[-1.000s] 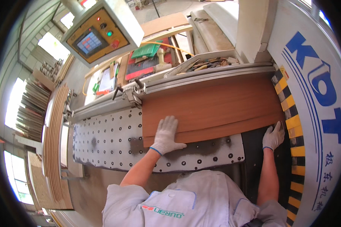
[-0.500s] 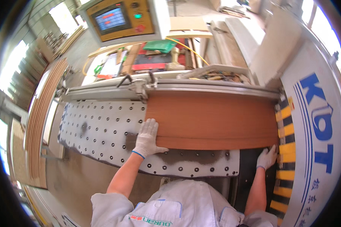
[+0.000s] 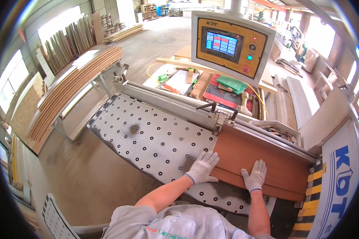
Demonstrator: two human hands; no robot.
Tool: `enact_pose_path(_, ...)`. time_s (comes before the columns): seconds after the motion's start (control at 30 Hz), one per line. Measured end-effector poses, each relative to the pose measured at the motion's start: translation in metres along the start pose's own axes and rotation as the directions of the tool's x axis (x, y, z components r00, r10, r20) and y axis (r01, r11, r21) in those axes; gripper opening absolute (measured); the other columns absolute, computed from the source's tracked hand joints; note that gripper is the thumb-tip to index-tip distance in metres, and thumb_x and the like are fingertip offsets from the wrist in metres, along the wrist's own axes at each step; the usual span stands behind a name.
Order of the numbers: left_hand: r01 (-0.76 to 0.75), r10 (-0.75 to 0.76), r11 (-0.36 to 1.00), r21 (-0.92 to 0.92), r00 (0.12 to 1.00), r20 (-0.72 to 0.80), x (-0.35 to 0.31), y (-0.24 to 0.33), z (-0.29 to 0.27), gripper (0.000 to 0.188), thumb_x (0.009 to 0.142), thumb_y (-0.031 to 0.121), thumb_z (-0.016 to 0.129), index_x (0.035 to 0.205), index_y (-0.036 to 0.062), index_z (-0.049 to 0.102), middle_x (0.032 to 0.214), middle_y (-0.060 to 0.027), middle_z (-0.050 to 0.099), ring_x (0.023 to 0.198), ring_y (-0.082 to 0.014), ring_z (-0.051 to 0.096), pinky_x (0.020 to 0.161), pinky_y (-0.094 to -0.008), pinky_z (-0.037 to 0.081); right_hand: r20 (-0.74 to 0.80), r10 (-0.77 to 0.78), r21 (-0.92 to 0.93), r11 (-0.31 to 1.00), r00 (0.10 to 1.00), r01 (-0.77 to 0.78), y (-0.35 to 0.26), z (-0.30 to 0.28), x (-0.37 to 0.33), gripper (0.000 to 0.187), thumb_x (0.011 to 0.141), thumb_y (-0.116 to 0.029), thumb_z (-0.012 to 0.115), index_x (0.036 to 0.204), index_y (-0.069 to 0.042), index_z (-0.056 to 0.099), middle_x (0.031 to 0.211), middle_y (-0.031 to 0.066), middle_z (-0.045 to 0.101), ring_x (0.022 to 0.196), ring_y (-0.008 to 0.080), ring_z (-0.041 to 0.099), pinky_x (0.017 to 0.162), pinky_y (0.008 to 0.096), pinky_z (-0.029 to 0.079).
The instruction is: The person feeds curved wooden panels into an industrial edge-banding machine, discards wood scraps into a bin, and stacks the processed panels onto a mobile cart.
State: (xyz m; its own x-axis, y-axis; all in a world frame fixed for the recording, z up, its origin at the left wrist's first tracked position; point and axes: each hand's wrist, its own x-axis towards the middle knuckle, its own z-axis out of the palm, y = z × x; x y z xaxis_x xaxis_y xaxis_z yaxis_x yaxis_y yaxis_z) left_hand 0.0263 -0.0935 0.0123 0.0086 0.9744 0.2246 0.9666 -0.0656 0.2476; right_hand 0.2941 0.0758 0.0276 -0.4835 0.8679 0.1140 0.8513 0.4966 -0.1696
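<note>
Two reddish-brown wood-grain boards (image 3: 263, 159) lie on the perforated machine table, one overlapping the other with a narrow strip showing along the near side. Against their left end presses my left hand (image 3: 204, 166), in a white knit glove, fingers spread and thumb along the near edge. My right hand (image 3: 255, 175), gloved the same way, rests flat on top of the boards near their front edge, fingers stretched out. A metal stop block with dark lever handles (image 3: 220, 122) sits at the boards' far left corner, on the rail.
The pale table (image 3: 155, 137) is dotted with black-ringed holes. A long metal rail (image 3: 163, 98) runs behind it. On the right stands a machine housing (image 3: 339, 175) with a yellow-black striped edge. A control panel (image 3: 233, 44) hangs beyond. Stacked boards (image 3: 73, 93) lie on a stand at left.
My right hand has moved left from the boards' near right corner onto their top. My left hand stays at the left end. The view has swung left and up.
</note>
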Motion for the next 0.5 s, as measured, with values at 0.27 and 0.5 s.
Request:
enact_pose_path(0.27, 0.279, -0.283, 0.959, -0.047, 0.951, -0.122, -0.101, -0.134, -0.020, 0.070, 0.086, 0.047, 0.079, 0.137, 0.0026, 0.062, 0.151, -0.0208, 0.056, 0.147, -0.0422, 0.045, 0.127, -0.0532, 0.031, 0.096, -0.174, -0.016, 0.984, 0.980, 0.176, -0.120, 0.008, -0.003, 0.110, 0.085, -0.066, 0.074, 0.157, 0.009, 0.039, 0.170, 0.0300, 0.030, 0.160, 0.0429, 0.022, 0.132, 0.0513, 0.015)
enact_pose_path(0.5, 0.251, -0.263, 0.964, -0.084, 0.946, -0.189, -0.123, -0.163, -0.028, 0.064, 0.086, 0.042, 0.078, 0.135, 0.0032, 0.065, 0.149, -0.0187, 0.058, 0.147, -0.0396, 0.046, 0.126, -0.0556, 0.030, 0.106, -0.076, -0.043, 0.996, 0.991, 0.081, -0.137, 0.020, 0.003, 0.120, 0.083, -0.077, 0.070, 0.160, 0.008, 0.035, 0.171, 0.0296, 0.028, 0.162, 0.0420, 0.019, 0.133, 0.0504, 0.012)
